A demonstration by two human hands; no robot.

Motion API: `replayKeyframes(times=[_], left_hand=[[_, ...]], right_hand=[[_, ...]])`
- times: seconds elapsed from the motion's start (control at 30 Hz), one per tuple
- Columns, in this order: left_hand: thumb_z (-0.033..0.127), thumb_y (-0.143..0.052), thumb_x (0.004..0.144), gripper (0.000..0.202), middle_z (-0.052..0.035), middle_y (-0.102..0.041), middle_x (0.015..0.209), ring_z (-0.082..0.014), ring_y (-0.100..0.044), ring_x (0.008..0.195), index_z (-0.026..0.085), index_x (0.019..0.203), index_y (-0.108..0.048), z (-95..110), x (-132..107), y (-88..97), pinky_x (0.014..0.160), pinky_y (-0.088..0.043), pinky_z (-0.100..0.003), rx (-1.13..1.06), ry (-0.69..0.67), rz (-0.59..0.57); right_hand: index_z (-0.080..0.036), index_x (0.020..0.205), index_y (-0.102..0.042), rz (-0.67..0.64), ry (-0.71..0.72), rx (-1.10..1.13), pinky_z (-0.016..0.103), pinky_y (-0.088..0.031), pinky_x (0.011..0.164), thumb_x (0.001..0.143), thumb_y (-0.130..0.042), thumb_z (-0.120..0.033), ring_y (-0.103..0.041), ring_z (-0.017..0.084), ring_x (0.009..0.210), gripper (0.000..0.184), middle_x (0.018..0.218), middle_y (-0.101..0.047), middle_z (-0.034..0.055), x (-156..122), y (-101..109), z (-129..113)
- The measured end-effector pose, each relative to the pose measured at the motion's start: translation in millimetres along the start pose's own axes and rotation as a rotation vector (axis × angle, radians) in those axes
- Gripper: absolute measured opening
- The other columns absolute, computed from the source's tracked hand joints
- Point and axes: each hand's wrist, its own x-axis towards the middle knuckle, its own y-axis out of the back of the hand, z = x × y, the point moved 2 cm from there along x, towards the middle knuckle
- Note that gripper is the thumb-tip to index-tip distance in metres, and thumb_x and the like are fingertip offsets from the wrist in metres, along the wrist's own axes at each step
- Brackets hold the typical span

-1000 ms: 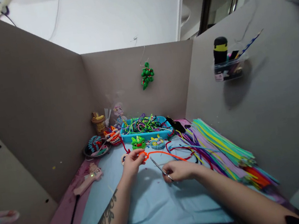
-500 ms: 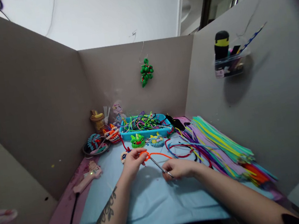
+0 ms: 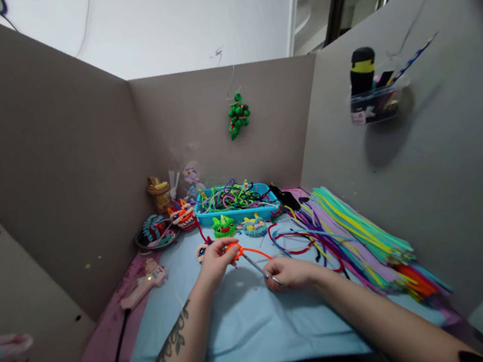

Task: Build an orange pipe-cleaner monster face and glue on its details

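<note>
Currently, the left hand [image 3: 216, 261] pinches a small looped orange bit of fuzzy wire [image 3: 257, 252] between thumb and fingers, just above the middle of the pale blue sheet [image 3: 257, 333]. A loose orange end runs off toward the right, passing beyond the scissors [image 3: 255, 265]. The right hand [image 3: 287, 273] is curled around the scissors' handles, with the blades pointing left and away toward the orange loop. Their tips seem to meet the loop, though it is too small to be sure.

Just beyond the left hand sit a green animal head [image 3: 224, 228] and, to its right, a blue-and-yellow one [image 3: 254, 227]. On the far side stands a blue tray [image 3: 205, 218] heaped with tangled wires. A pink glue gun [image 3: 144, 289] lies at the left, and bundles of coloured stems [image 3: 354, 225] spread along the right.
</note>
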Motion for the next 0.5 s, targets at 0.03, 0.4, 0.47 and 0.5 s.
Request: replayKeyframes(times=[0.03, 0.4, 0.47, 0.5], left_hand=[[0.038, -0.066, 0.067, 0.036, -0.0037, -0.062, 0.073, -0.0112, -0.056, 0.057, 0.013, 0.092, -0.061, -1, 0, 0.2, 0.047, -0.045, -0.021, -0.008, -0.003, -0.016], [0.026, -0.061, 0.075, 0.008, -0.0066, -0.058, 0.092, -0.0197, -0.053, 0.09, 0.021, 0.079, -0.065, 12, -9, 4.8, 0.081, -0.041, -0.036, 0.748, -0.659, 0.177], [0.026, -0.059, 0.077, 0.007, -0.0059, -0.059, 0.087, -0.0193, -0.053, 0.087, 0.021, 0.079, -0.065, 11, -9, 3.3, 0.08, -0.041, -0.036, 0.858, -0.713, 0.197], [0.025, -0.058, 0.077, 0.008, -0.0059, -0.06, 0.087, -0.0193, -0.053, 0.086, 0.022, 0.08, -0.065, 11, -9, 2.5, 0.08, -0.04, -0.036, 0.894, -0.729, 0.197]], right_hand=[[-0.015, 0.06, -0.052, 0.01, 0.0, 0.0, 0.015, -0.021, 0.035, 0.064, -0.051, -0.019, -0.032, 0.003, 0.035, 0.006, 0.044, -0.043, -0.0081, 1, 0, 1], [-0.016, 0.054, -0.041, 0.341, 0.056, -0.038, 0.018, -0.021, 0.04, 0.062, -0.061, -0.025, -0.03, 0.004, 0.04, 0.023, 0.041, -0.037, -0.0086, 5, -4, -3], [-0.017, 0.054, -0.039, 0.343, 0.06, -0.039, 0.018, -0.02, 0.041, 0.062, -0.06, -0.026, -0.029, 0.004, 0.041, 0.025, 0.042, -0.036, -0.0089, 7, -5, -3], [-0.017, 0.055, -0.038, 0.334, 0.057, -0.035, 0.018, -0.02, 0.041, 0.063, -0.06, -0.027, -0.029, 0.004, 0.042, 0.025, 0.043, -0.035, -0.009, 7, -6, -2]])
